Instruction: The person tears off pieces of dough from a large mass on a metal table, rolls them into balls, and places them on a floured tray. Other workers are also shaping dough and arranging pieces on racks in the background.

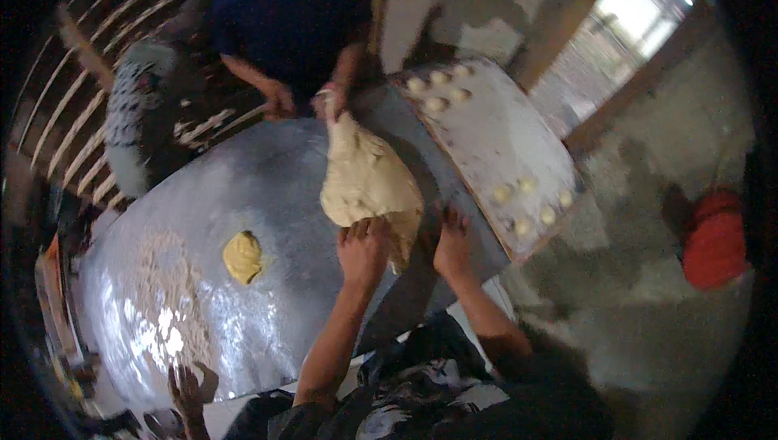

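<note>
A large pale sheet of dough (369,173) is drawn out across the table, narrow at its far end and wide at the near end. My left hand (363,252) grips its near edge, fingers curled over the dough. Just right of the dough, my right hand (452,245) hovers by the table's right part with its fingers apart, and nothing shows in it. Opposite me, a co-worker's hand (331,102) grasps the dough's narrow far end. Left of the dough, a soft yellow lump (242,258) lies on the grey table (284,189).
Scattered flour (166,278) covers part of the table's left side. Another person's hand (186,391) rests at the near left edge. At the right, a floured board (506,136) carries several small dough balls (502,194). Something red (715,239) is at the far right.
</note>
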{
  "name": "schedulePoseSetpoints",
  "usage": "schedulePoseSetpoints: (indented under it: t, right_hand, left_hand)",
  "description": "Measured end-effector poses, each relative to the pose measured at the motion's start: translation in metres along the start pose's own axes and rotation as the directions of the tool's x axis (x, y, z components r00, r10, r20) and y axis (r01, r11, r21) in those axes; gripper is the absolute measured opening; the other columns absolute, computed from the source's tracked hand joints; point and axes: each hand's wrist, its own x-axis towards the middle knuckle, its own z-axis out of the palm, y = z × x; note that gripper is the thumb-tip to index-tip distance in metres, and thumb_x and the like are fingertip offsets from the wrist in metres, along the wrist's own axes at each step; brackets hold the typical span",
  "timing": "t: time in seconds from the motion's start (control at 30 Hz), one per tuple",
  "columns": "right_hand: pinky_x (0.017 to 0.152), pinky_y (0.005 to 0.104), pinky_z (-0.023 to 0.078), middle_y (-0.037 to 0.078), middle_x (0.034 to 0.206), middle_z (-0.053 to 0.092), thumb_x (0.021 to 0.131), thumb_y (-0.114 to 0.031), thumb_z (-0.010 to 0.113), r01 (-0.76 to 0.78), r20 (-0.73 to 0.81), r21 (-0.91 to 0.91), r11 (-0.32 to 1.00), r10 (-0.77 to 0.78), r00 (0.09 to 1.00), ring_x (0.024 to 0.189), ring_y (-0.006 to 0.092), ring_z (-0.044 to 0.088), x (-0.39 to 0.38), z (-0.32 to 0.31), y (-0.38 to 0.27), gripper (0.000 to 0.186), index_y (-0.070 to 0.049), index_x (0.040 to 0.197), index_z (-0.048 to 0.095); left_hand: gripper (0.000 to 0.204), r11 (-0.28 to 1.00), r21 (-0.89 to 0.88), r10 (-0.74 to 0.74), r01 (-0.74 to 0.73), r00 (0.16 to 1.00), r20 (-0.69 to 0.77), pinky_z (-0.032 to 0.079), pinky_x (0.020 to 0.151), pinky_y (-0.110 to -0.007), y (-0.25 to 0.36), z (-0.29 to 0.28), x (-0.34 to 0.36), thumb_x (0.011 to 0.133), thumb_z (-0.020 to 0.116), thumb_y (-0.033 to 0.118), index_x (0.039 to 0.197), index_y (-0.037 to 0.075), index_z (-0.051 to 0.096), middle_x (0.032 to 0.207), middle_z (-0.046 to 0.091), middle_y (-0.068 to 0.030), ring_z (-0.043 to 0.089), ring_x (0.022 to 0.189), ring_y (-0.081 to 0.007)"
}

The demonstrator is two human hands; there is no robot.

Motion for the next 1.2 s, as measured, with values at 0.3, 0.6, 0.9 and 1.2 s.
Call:
schedulePoseSetpoints:
  t: [0.3, 0.6, 0.9, 1.2]
  right_hand:
    - [0.115, 0.049, 0.038, 0.025, 0.134, 0.063, 0.084, -0.004, 0.072, -0.195, -0.1, 0.262, 0.945, 0.228, 0.969, 0.123, 0.0457, 0.059, -0.015, -0.024, -0.021, 0.055, 0.004, 0.137, 0.06]
    - [0.116, 0.0527, 0.036, 0.027, 0.139, 0.059, 0.086, -0.01, 0.069, -0.14, 0.024, 0.386, 0.912, 0.141, 0.99, 0.133, 0.0447, 0.052, -0.013, -0.047, -0.014, 0.058, 0.005, 0.141, 0.055]
    - [0.115, 0.0513, 0.038, 0.026, 0.138, 0.06, 0.088, -0.012, 0.069, 0.025, -0.058, 0.399, 0.916, -0.002, 0.998, 0.131, 0.0439, 0.054, 0.019, -0.009, -0.026, 0.055, 0.002, 0.139, 0.057]
    - [0.114, 0.05, 0.04, 0.024, 0.137, 0.061, 0.089, -0.014, 0.069, 0.114, -0.078, 0.391, 0.913, -0.09, 0.993, 0.129, 0.0431, 0.055, 0.04, -0.01, -0.022, 0.051, 0.0, 0.137, 0.059]
  left_hand:
    - [0.049, 0.958, -0.201, -0.107, 0.202, 0.908, 0.405, 0.061, 0.073, -0.053, -0.008, 0.027, -0.018, 0.096, 0.058, 0.022, 0.143, 0.015, 0.048, 0.143, 0.055, -0.0242, 0.071, 0.09, -0.0453]
    - [0.029, 0.835, -0.36, -0.248, 0.417, 0.868, 0.43, 0.057, 0.069, -0.054, 0.008, -0.027, -0.068, 0.1, 0.056, 0.025, 0.126, 0.014, 0.055, 0.115, 0.063, -0.0175, 0.069, 0.087, -0.0438]
    - [0.04, 0.774, -0.458, -0.362, 0.436, 0.9, 0.243, 0.053, 0.07, -0.051, -0.03, 0.041, -0.14, 0.094, 0.066, 0.042, 0.117, 0.01, 0.065, 0.09, 0.068, -0.0204, 0.065, 0.08, -0.0427]
    - [0.048, 0.686, -0.462, -0.374, 0.561, 0.817, 0.438, 0.053, 0.095, -0.052, -0.008, 0.0, -0.118, 0.1, 0.057, 0.031, 0.144, 0.013, 0.049, 0.134, 0.064, -0.016, 0.066, 0.114, -0.0415]
